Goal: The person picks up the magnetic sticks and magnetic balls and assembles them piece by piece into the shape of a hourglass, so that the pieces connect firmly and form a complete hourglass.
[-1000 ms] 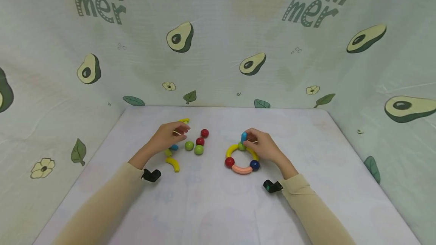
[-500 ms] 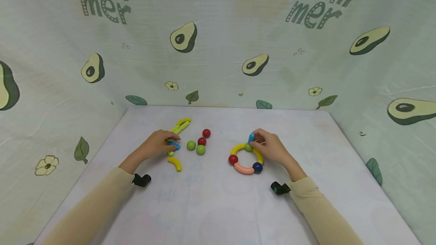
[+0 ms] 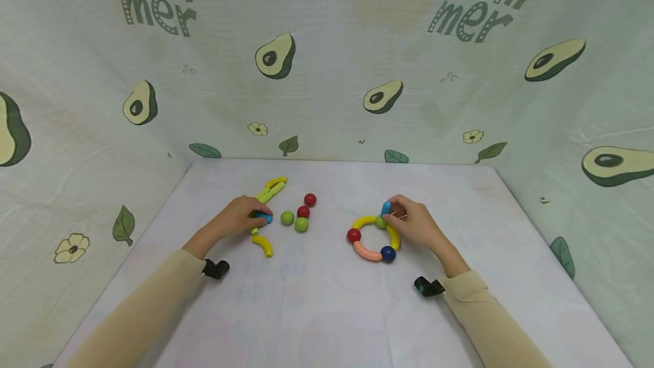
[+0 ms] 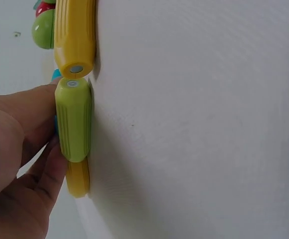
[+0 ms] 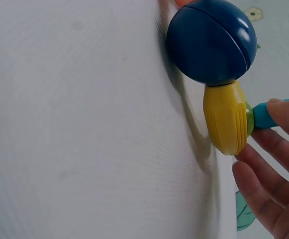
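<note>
My right hand (image 3: pixel 413 220) pinches an upright blue magnetic rod (image 3: pixel 386 208) whose lower end meets a green ball (image 3: pixel 380 222). That ball belongs to a ring on the table: yellow curved rods (image 3: pixel 364 221), a red ball (image 3: pixel 353 235), a pink curved rod (image 3: pixel 367 252) and a navy ball (image 5: pixel 211 42). My left hand (image 3: pixel 237 220) grips a second blue rod (image 3: pixel 263 217) low over the table. In the left wrist view a light green rod (image 4: pixel 74 122) stands in front of its fingers and hides most of that blue rod.
Red balls (image 3: pixel 304 212) and green balls (image 3: pixel 287 217) lie between the hands. A yellow curved rod (image 3: pixel 263 246) lies in front of the left hand, and yellow-green rods (image 3: pixel 271 192) lie behind it. Printed cloth (image 3: pixel 327 61) hangs beyond the table (image 3: pixel 327 311).
My left hand has come down left onto the blue rod and grips it. My right hand has shifted slightly right with its blue rod, and the ring has moved right too.
</note>
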Demonstrator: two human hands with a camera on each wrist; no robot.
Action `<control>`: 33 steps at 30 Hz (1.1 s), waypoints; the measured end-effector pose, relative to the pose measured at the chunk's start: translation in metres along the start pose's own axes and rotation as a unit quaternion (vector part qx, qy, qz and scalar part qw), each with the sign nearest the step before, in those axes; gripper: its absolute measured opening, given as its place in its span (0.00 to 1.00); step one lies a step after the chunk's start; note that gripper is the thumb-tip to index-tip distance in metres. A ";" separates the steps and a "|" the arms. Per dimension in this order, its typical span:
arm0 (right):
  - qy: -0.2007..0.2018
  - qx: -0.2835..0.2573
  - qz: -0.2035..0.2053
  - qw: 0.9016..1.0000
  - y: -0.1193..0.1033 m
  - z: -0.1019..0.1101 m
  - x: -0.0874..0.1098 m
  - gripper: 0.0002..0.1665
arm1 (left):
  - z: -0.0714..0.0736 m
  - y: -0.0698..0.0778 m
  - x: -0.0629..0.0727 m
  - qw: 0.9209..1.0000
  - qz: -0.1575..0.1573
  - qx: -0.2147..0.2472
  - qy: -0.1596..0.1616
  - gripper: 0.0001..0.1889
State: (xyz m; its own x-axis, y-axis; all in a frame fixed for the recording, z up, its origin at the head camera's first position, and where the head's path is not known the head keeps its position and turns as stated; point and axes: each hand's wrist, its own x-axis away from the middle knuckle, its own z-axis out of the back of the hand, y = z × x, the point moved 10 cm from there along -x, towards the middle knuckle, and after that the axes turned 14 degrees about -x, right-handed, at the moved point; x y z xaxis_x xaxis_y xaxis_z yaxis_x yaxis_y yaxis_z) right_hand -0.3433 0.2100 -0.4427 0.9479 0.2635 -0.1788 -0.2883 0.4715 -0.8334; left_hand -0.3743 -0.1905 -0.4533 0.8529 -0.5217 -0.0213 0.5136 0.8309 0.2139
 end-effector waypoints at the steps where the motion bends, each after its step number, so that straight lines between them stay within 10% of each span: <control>1: 0.001 0.000 -0.001 1.000 0.000 0.000 0.001 0.15 | 0.000 0.000 0.000 1.000 -0.001 -0.002 -0.001 0.11; 21: 0.025 0.003 0.005 1.000 -0.002 0.000 0.004 0.16 | 0.006 -0.010 0.006 0.995 0.059 0.062 0.059 0.13; 33: 0.021 -0.002 0.013 1.000 -0.007 -0.005 0.003 0.16 | 0.033 0.040 0.001 0.981 0.038 0.135 0.130 0.15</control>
State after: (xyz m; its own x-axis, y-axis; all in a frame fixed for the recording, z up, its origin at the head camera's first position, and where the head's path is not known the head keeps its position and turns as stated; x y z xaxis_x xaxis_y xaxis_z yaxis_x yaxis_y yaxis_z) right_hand -0.3379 0.2030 -0.4395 0.9453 0.2397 -0.2213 -0.3116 0.4622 -0.8303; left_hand -0.3558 -0.1643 -0.4123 0.9012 -0.3633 -0.2363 0.4333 0.7655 0.4757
